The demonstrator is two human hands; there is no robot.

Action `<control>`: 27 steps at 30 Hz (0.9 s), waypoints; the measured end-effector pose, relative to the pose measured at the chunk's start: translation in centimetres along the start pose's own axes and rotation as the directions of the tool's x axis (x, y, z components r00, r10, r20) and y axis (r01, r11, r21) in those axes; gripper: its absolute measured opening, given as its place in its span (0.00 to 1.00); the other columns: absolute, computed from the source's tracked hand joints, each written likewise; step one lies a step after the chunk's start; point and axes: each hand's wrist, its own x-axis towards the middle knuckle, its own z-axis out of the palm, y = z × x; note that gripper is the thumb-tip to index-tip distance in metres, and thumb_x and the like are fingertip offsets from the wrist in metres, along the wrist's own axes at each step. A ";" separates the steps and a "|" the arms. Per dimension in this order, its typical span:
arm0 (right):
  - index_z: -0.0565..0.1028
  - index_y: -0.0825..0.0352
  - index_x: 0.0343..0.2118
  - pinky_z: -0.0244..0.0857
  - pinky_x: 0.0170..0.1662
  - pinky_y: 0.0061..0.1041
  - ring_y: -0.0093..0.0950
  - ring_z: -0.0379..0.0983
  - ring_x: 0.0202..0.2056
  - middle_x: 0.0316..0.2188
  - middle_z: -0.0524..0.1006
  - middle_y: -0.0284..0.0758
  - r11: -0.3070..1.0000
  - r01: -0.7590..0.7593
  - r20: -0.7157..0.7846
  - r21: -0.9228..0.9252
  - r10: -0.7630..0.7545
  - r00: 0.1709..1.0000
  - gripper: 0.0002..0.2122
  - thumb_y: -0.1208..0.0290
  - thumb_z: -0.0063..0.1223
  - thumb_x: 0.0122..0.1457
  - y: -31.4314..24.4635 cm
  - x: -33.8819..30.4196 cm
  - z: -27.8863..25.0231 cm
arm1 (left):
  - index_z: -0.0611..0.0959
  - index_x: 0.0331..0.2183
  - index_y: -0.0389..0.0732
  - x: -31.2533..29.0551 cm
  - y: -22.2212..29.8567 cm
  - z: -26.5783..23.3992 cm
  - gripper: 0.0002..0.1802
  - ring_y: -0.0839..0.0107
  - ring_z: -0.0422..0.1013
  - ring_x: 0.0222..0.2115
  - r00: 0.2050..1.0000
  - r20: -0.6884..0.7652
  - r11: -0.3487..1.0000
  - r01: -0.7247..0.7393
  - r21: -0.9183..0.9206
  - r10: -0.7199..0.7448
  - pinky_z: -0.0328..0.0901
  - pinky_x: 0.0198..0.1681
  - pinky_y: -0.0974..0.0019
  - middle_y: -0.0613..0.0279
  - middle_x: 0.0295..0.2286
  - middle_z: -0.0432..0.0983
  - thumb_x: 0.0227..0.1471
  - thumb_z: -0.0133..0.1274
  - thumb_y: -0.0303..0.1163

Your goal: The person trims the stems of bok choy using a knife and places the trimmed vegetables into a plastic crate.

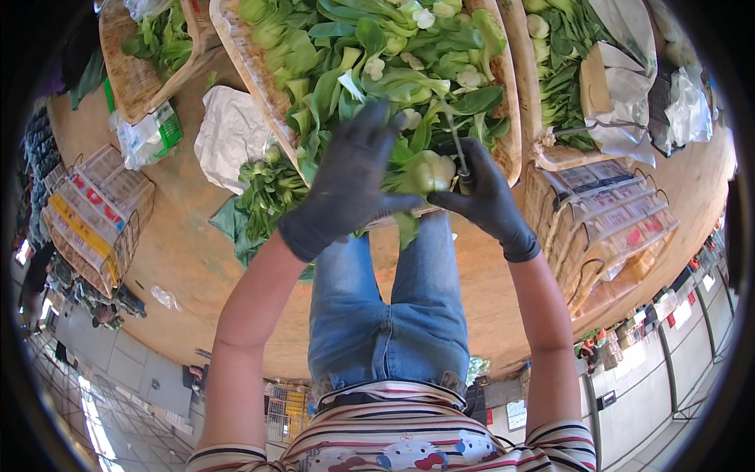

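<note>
Both hands wear dark gloves. My right hand (480, 189) is closed around the handle of a small knife (454, 135), its thin blade pointing away from me. The right thumb lies against the pale base of a bok choy (427, 172). My left hand (350, 177) is raised on the other side of that bok choy, fingers stretched out and thumb toward it; nothing shows in its grip. Beyond both hands, a large shallow basket (513, 94) is heaped with green bok choy (330, 67) and several trimmed white-green ends. Leaves under the left palm are hidden.
More bok choy (263, 193) lies on the ground left of the basket, by a crumpled white sack (232, 134). Other baskets (118, 47) of greens stand at far left and right. Wire-handled crates (102, 208) sit on both sides. Cardboard (609, 79) rests on the right basket.
</note>
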 end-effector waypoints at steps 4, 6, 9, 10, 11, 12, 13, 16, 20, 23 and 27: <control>0.67 0.68 0.40 0.62 0.32 0.25 0.26 0.62 0.28 0.27 0.67 0.35 0.994 0.007 0.035 0.113 -0.011 0.999 0.26 0.69 0.70 0.39 -0.7 0.4 -0.2 | 0.69 0.49 0.36 -1.5 -0.3 2.1 0.38 0.54 0.69 0.43 0.894 0.447 0.760 0.287 -0.583 0.006 0.63 0.47 0.59 0.48 0.42 0.71 0.38 0.66 0.42; 0.67 0.67 0.34 0.62 0.31 0.29 0.32 0.65 0.26 0.25 0.68 0.38 0.972 -0.041 0.149 -0.230 0.076 0.986 0.23 0.67 0.69 0.39 -1.5 0.8 0.0 | 0.70 0.47 0.35 -2.5 -0.7 2.8 0.35 0.54 0.70 0.42 0.867 0.498 0.731 0.357 -0.582 -0.028 0.63 0.47 0.58 0.47 0.40 0.72 0.40 0.65 0.42; 0.66 0.67 0.28 0.63 0.31 0.33 0.38 0.68 0.26 0.25 0.70 0.41 0.925 0.003 0.157 -0.379 0.062 0.986 0.20 0.65 0.68 0.40 -1.3 1.4 1.7 | 0.72 0.46 0.37 -4.5 -1.6 3.9 0.35 0.50 0.69 0.42 0.958 0.286 0.814 0.192 -0.548 -0.033 0.63 0.46 0.56 0.47 0.37 0.73 0.36 0.66 0.41; 0.66 0.67 0.26 0.62 0.30 0.36 0.42 0.68 0.27 0.24 0.70 0.41 0.912 0.028 0.140 -0.409 0.033 0.990 0.19 0.63 0.67 0.41 -0.9 1.4 2.3 | 0.73 0.44 0.38 -5.3 -1.7 4.0 0.33 0.51 0.68 0.43 0.910 0.376 0.802 0.354 -0.481 -0.176 0.62 0.47 0.55 0.46 0.38 0.73 0.37 0.65 0.40; 0.66 0.67 0.26 0.62 0.30 0.36 0.42 0.68 0.27 0.24 0.70 0.41 0.910 0.028 0.140 -0.413 0.034 0.990 0.19 0.63 0.67 0.41 -0.3 1.5 2.6 | 0.73 0.44 0.38 -5.7 -2.0 4.0 0.33 0.51 0.68 0.43 0.911 0.374 0.801 0.353 -0.484 -0.176 0.62 0.47 0.55 0.46 0.38 0.73 0.37 0.65 0.40; 0.66 0.66 0.26 0.62 0.29 0.36 0.41 0.68 0.26 0.23 0.69 0.41 0.917 0.029 0.118 -0.397 0.019 0.993 0.18 0.63 0.67 0.41 0.1 1.7 3.0 | 0.73 0.43 0.38 -6.2 -2.6 4.0 0.31 0.52 0.70 0.41 0.916 0.328 0.809 0.367 -0.459 -0.230 0.64 0.46 0.56 0.47 0.38 0.73 0.37 0.65 0.39; 0.67 0.66 0.25 0.61 0.28 0.35 0.40 0.67 0.25 0.22 0.69 0.41 0.924 0.032 0.097 -0.381 0.005 0.995 0.18 0.63 0.66 0.42 0.6 2.0 3.3 | 0.73 0.42 0.38 -6.8 -3.2 3.9 0.30 0.53 0.71 0.40 0.917 0.280 0.815 0.384 -0.434 -0.283 0.65 0.44 0.57 0.48 0.37 0.74 0.37 0.65 0.39; 0.69 0.68 0.36 0.66 0.31 0.30 0.30 0.69 0.27 0.30 0.74 0.39 0.975 0.041 -0.143 -0.218 -0.074 0.987 0.21 0.68 0.69 0.41 2.6 3.6 1.1 | 0.74 0.41 0.39 -10.5 -6.0 2.5 0.20 0.68 0.75 0.32 0.853 0.164 0.630 0.483 -0.608 -0.496 0.71 0.37 0.65 0.57 0.34 0.77 0.45 0.62 0.32; 0.69 0.71 0.45 0.67 0.35 0.32 0.36 0.74 0.38 0.41 0.74 0.47 0.849 0.029 -0.343 -0.527 -0.244 0.907 0.24 0.71 0.65 0.45 9.4 3.9 -1.9 | 0.75 0.40 0.36 -19.9 -12.8 1.4 0.21 0.69 0.72 0.31 0.647 0.117 0.552 0.720 -0.420 -0.754 0.67 0.36 0.67 0.58 0.35 0.76 0.45 0.62 0.33; 0.74 0.68 0.36 0.66 0.32 0.34 0.42 0.74 0.30 0.26 0.75 0.47 0.784 -0.368 -0.254 -0.501 0.273 0.928 0.13 0.66 0.57 0.51 15.3 0.5 -0.6 | 0.75 0.41 0.34 -27.5 -17.8 2.4 0.25 0.63 0.73 0.35 0.450 0.184 0.393 0.877 -0.275 -0.874 0.66 0.40 0.63 0.53 0.36 0.76 0.43 0.63 0.37; 0.73 0.66 0.35 0.65 0.32 0.35 0.46 0.72 0.30 0.27 0.74 0.46 0.850 -0.134 -0.110 -0.509 0.090 0.990 0.11 0.68 0.56 0.50 19.2 0.0 3.8 | 0.75 0.41 0.34 -38.1 -23.9 4.3 0.30 0.56 0.72 0.38 0.148 0.252 0.148 0.989 -0.022 -0.956 0.65 0.43 0.60 0.49 0.38 0.75 0.40 0.64 0.43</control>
